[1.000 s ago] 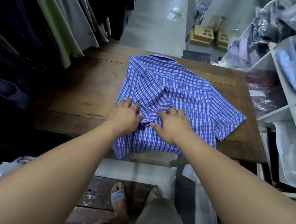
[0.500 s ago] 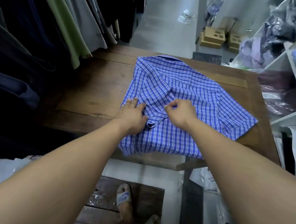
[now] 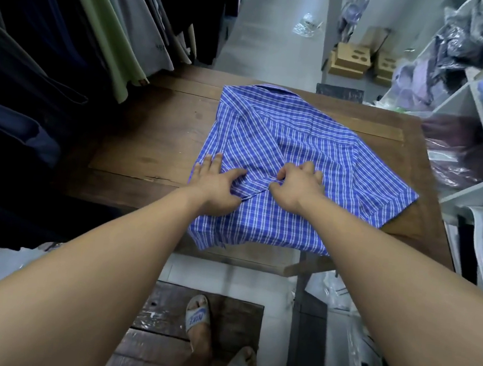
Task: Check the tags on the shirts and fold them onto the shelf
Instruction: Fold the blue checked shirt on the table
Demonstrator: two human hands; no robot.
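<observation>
A blue and white checked short-sleeved shirt point(image 3: 294, 146) lies face down on the dark wooden table point(image 3: 150, 132), collar at the far end. Its left sleeve is folded in across the back; the right sleeve spreads out toward the table's right edge. My left hand point(image 3: 215, 184) lies flat on the shirt's left side, fingers straight, pressing the fold down. My right hand point(image 3: 296, 186) has its fingers curled and pinches the folded sleeve's edge near the shirt's middle. The white shelf unit point(image 3: 470, 187) stands at the right.
Hanging garments point(image 3: 80, 34) crowd the left side over the table's edge. Bagged clothes point(image 3: 461, 154) fill the shelf compartments on the right. Cardboard boxes point(image 3: 352, 60) sit on the floor beyond the table. My sandalled feet point(image 3: 200, 326) stand below the table's near edge.
My right hand went from lying flat on the shirt to curling and pinching the folded sleeve's edge. My left hand stayed pressed on the left side.
</observation>
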